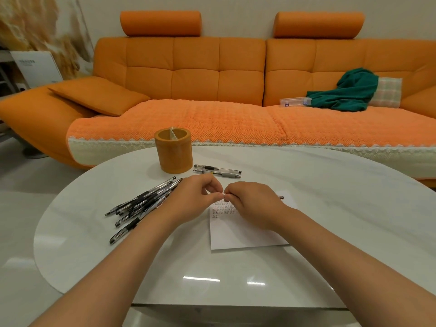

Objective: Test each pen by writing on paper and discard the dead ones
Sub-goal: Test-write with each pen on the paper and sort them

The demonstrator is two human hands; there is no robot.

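My left hand [198, 197] and my right hand [250, 204] meet over the top of a white paper sheet [238, 234] that bears rows of small written marks. Both pinch one pen [280, 197]; its dark end sticks out to the right of my right hand, and most of its barrel is hidden by my fingers. Whether the left fingers grip the barrel or a cap is unclear. A pile of several black-grip clear pens [141, 204] lies left of my left hand. Two more pens [217, 171] lie side by side behind my hands.
An orange cylindrical holder [173, 151] stands at the back of the white oval table [330, 208], with something pale inside. Behind it is an orange sofa [212, 95] with a green cloth [346, 92] and a clear plastic box [295, 101].
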